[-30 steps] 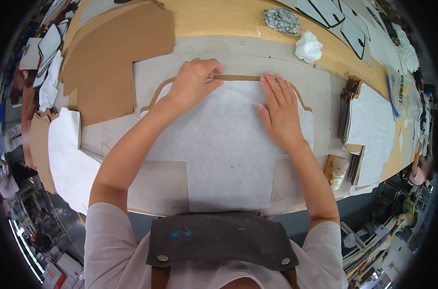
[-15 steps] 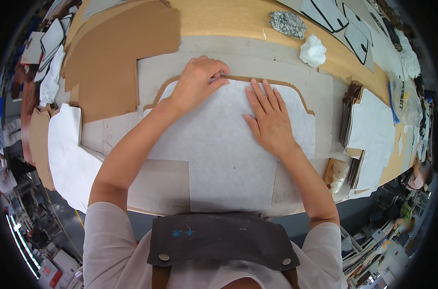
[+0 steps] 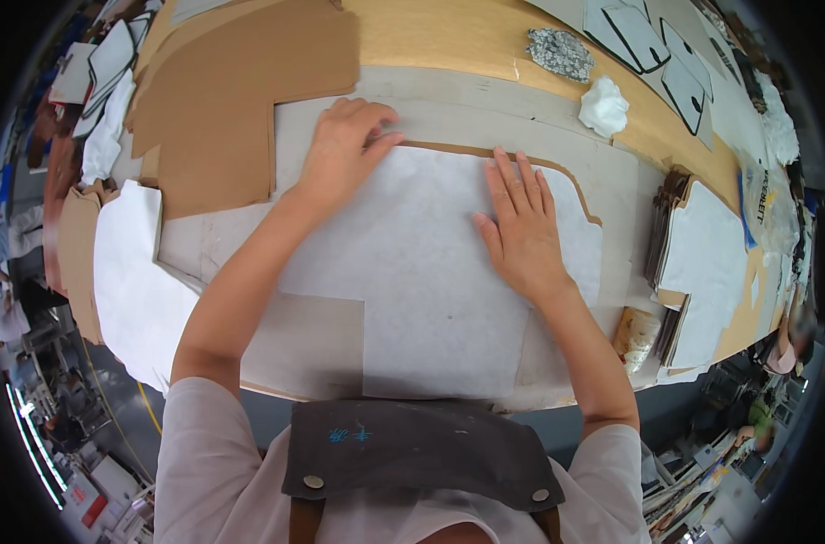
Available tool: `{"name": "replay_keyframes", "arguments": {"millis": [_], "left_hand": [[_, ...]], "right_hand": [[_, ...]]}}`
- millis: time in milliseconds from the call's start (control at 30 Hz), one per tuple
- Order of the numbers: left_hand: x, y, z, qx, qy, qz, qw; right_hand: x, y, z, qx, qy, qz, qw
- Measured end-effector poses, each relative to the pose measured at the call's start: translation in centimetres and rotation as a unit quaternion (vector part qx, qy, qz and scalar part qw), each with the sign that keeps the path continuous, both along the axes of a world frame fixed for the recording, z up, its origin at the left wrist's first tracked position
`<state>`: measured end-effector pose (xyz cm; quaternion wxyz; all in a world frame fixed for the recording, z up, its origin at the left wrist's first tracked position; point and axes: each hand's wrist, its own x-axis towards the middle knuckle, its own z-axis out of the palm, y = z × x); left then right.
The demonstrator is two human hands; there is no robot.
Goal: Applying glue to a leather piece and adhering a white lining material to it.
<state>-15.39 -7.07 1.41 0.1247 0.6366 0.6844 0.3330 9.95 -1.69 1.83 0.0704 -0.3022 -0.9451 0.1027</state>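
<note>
Head view shows both hands over a T-shaped white sheet [image 3: 431, 272], which lies flat on a grey board [image 3: 308, 335] on the counter [image 3: 431, 36]. The left hand [image 3: 347, 150] is arched at the upper edge of the sheet, with its fingers curled and the thumb pointing to the right; I cannot tell whether its grip pinches anything. The right hand [image 3: 528, 240] lies palm down with fingers extended, its grip unclosed, and its fingertips reach a brown border [image 3: 449, 149] along the top. The left hand and forearm hide the upper left corner of the sheet; the right forearm crosses its right side.

At the upper left is a stack of brown sheets [image 3: 213, 118]. Beyond the right hand are a white crumpled wad [image 3: 604, 107] and a silvery crumpled lump [image 3: 560, 54]. A stained container [image 3: 636, 337] stands near the right forearm, beside a pile of white-topped pieces [image 3: 703, 245].
</note>
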Motion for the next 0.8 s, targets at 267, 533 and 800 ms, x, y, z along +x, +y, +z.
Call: {"name": "replay_keyframes", "arguments": {"millis": [267, 533, 800], "left_hand": [[-4.1, -6.3, 1.9, -0.073, -0.08, 0.132, 0.985], [-3.3, -11.0, 1.2, -0.041, -0.034, 0.142, 0.988], [-2.5, -13.6, 1.6, -0.069, -0.042, 0.169, 0.982]], "right_hand": [[-3.1, 0.5, 0.3, -0.049, 0.093, 0.056, 0.993], [-9.7, 1.4, 0.2, -0.169, 0.19, 0.085, 0.963], [-13.5, 1.9, 0.6, -0.289, 0.153, 0.049, 0.944]]}}
